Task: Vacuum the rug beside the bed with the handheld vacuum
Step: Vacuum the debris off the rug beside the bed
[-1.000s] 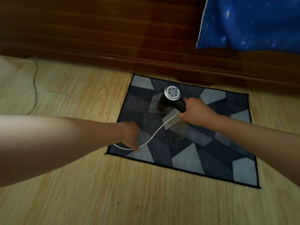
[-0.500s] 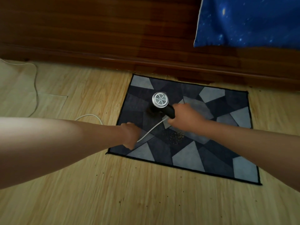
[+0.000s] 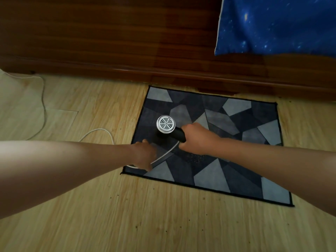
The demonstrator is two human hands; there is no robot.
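Observation:
A small rug with grey and dark geometric patches lies on the wooden floor against the bed frame. My right hand grips the black handle of the handheld vacuum, whose round silver grille faces up over the rug's left part. A patch of fine crumbs sits on the rug just below that hand. My left hand holds the white cord down at the rug's left edge.
The dark wooden bed frame runs across the back, with a blue starry sheet hanging at the top right. The cord trails over the floor to the left. Dark specks dot the floor in front of the rug.
My right hand has slid the vacuum leftward and toward me across the rug. The left hand has stayed at the rug's left edge on the cord. The crumb patch looks smaller.

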